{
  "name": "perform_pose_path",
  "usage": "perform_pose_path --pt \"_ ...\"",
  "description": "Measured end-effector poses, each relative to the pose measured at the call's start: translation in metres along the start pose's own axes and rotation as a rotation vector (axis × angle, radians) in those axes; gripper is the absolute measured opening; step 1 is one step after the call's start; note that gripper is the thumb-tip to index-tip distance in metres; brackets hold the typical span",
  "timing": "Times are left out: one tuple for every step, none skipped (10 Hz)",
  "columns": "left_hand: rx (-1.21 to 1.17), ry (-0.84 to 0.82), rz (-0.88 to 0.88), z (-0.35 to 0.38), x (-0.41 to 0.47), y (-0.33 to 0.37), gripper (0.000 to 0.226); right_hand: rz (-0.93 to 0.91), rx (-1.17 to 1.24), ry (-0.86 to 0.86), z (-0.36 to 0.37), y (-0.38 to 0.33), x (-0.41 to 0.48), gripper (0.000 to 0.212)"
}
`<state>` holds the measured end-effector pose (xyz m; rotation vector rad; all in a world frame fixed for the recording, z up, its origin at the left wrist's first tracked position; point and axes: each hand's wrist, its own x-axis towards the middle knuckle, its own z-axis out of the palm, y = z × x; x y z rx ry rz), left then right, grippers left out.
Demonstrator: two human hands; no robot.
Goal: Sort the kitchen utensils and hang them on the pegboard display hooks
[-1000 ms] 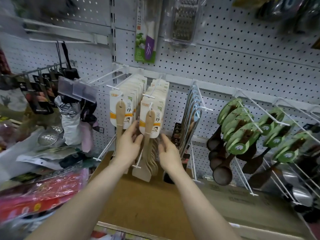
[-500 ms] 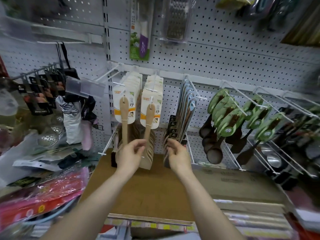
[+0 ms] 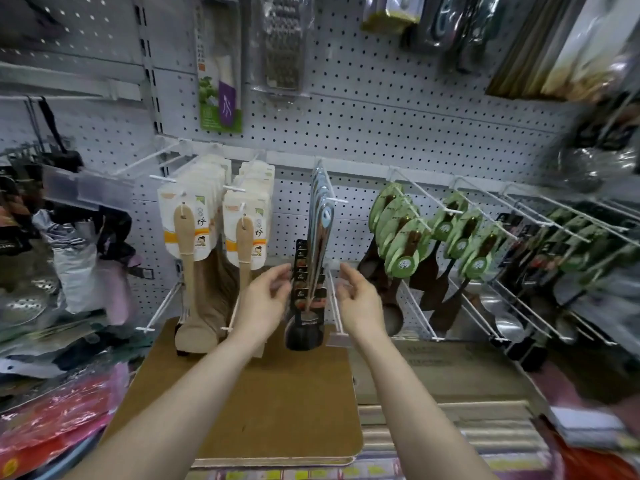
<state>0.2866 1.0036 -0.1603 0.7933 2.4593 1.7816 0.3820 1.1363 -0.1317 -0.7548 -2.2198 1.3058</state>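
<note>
Wooden spatulas (image 3: 185, 251): two rows on two hooks (image 3: 341, 201), side by side. One spatula shows in full at the front of each; the cards behind run several deep and can't be counted.
Dark spoons on blue-grey cards (image 3: 320, 216): one row, roughly five cards seen edge-on.
Green-carded spoons (image 3: 403, 237): about four cards on the nearest hook, about three on the next; rows further right are too blurred to count.
Grater (image 3: 282, 53): one, in clear wrap.
Green-and-purple carded pack (image 3: 220, 95): one.
Steel ladles (image 3: 509, 327): at least two bowls, lower right.
Brown cardboard sheet (image 3: 263, 393): one.
Cardboard box (image 3: 433, 372): one.
Hands: two, left hand (image 3: 263, 299) and right hand (image 3: 360, 299).
</note>
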Motion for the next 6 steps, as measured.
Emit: perform_pose_path --pt "-0.018 0.021 -0.032 0.023 0.019 0.012 0.042 -0.07 -0.028 -0.135 -0.011 0.002 0.018 0.051" --pt "-0.004 0.048 -0.041 0.042 0.035 0.02 0.045 -0.107 -0.036 -0.205 -0.018 0.001 0.038 0.052" --pt "-0.008 0.098 -0.041 0.058 0.045 0.027 0.043 -0.164 -0.056 -0.283 -0.021 0.003 0.054 0.055" --pt "0.027 0.163 -0.044 0.069 0.049 0.029 0.041 -0.211 -0.059 -0.384 -0.022 0.009 0.066 0.058" --pt "0.005 0.227 -0.061 0.077 0.05 0.032 0.04 -0.224 -0.024 -0.453 -0.026 0.017 0.074 0.058" --pt "0.007 0.311 -0.067 0.091 0.044 0.037 0.041 -0.242 0.0 -0.495 -0.035 0.03 0.081 0.059"
